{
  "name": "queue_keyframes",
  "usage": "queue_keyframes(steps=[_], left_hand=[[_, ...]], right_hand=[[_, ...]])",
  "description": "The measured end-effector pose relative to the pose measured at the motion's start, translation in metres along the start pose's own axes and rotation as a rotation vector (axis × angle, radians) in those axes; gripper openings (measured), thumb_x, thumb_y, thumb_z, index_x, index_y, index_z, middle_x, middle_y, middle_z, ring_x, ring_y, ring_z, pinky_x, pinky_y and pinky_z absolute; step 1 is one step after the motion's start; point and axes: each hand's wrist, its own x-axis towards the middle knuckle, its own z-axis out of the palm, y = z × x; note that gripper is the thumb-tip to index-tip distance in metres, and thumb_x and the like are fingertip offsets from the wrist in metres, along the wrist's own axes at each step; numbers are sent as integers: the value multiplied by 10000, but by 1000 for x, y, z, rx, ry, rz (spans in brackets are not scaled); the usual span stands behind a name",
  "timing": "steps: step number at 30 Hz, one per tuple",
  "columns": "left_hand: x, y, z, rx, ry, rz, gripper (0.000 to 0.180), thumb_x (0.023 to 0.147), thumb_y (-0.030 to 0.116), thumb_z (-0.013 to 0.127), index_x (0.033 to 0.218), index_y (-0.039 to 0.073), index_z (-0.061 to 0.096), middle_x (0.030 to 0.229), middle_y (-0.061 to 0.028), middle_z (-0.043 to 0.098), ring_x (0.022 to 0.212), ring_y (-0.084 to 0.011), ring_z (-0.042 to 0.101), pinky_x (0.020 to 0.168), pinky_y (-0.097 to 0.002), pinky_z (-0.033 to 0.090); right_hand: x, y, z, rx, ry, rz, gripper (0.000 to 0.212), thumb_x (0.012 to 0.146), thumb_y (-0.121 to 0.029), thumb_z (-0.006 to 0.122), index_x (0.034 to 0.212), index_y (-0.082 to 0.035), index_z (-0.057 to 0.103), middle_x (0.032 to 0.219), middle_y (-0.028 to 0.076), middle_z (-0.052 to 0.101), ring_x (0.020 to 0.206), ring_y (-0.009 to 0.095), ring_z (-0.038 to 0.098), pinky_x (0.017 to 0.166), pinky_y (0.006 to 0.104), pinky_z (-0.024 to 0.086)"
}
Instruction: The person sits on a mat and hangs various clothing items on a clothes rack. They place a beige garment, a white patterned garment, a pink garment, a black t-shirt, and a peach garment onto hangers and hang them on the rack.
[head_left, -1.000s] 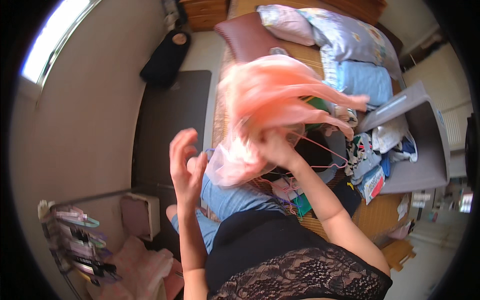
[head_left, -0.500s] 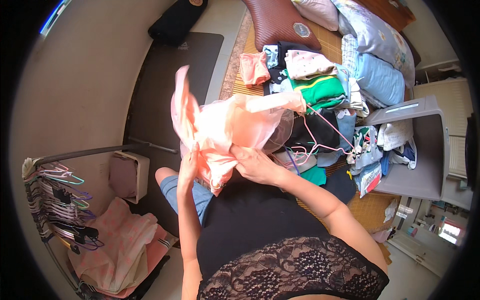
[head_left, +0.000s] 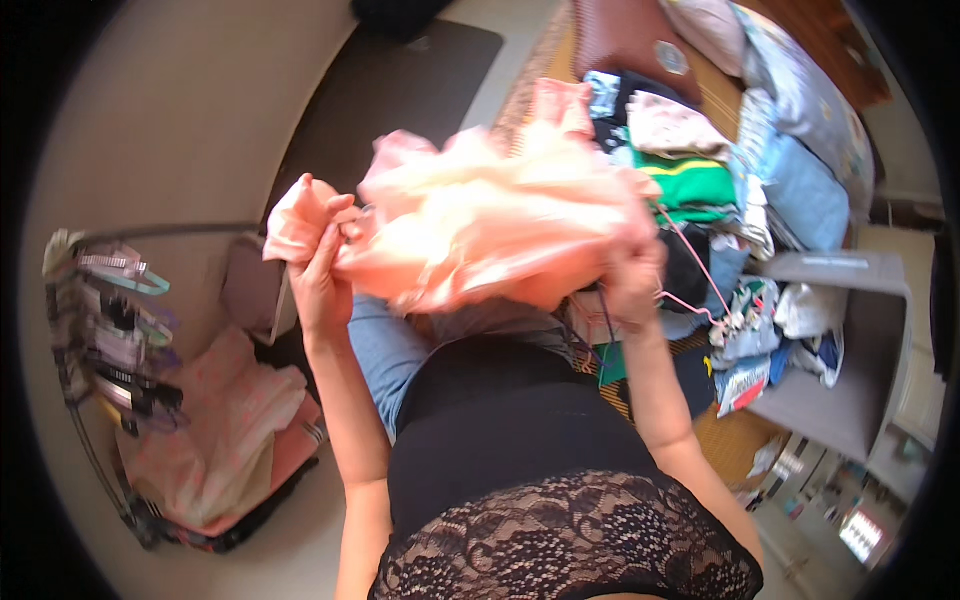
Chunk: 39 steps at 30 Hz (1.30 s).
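A peach garment [head_left: 490,230] of thin, loose cloth is stretched between my hands above my lap, blurred by motion. My left hand [head_left: 322,270] is closed on its left end, where a bunched part stands up past the fingers. At the opposite end my right hand [head_left: 635,275] grips the cloth, its fingers smeared and partly hidden. Just beyond the right hand lies a pink hanger [head_left: 690,297], near a green folded garment [head_left: 695,188] with a yellow stripe. The far edge of the peach garment overlaps a small peach folded piece [head_left: 562,100] in the view.
Folded clothes, a brown pillow [head_left: 625,40] and blue bedding [head_left: 805,190] cover the mat on the right. A grey bin [head_left: 860,380] lies on its side with clothes at its mouth. At left stands a rack with several hangers [head_left: 125,320] above a pink patterned cloth [head_left: 215,430].
My hands have moved apart, left hand leftward and right hand rightward, spreading the bunched peach garment wide. The whole view has shifted, with the clothes piles now farther right.
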Motion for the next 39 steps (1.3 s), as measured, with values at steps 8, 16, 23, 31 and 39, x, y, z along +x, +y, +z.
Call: queue_keyframes(steps=[8, 16, 23, 31, 39], left_hand=[[-61, -39, -60, 1075, 54, -568, 184, 868, 82, 567, 1001, -12, 654, 947, -96, 687, 825, -213, 665, 771, -338, 514], [-60, -73, -49, 1762, 89, -23, 556, 741, 155, 744, 1224, 1, 517, 1235, -165, 556, 1116, -345, 536, 924, -411, 441], [-39, -123, -59, 1134, -57, -487, 277, 834, 243, 721, 949, 0, 652, 739, -44, 624, 683, -126, 560, 641, -286, 467], [7, 12, -28, 429, 413, 251, 252, 981, 216, 569, 1005, -15, 667, 849, 27, 635, 743, -19, 532, 644, -188, 445], [42, 175, 11, 894, 745, 1110, 174, 950, 181, 606, 935, 18, 665, 743, 59, 601, 649, -23, 501, 582, -190, 427]], right_hand=[[-24, 19, -82, -1384, -260, 293, 204, 816, -199, 671, 828, 4, 648, 663, 163, 643, 605, 304, 635, 625, 374, 498], [17, -19, -3, -1246, -231, -518, 340, 770, -84, 706, 1077, -30, 571, 1010, 143, 600, 979, 315, 573, 850, 384, 468], [70, 41, 5, -1111, -499, -210, 329, 782, -157, 713, 1065, -16, 623, 1012, 162, 636, 970, 319, 598, 878, 373, 461], [153, -38, 17, -372, -299, -347, 180, 907, 37, 472, 1002, -1, 620, 897, -9, 628, 829, 51, 540, 757, 202, 435], [176, -149, 104, -342, -39, -1022, 146, 915, -24, 548, 1027, -27, 641, 885, 43, 682, 792, 110, 628, 714, 254, 496]])
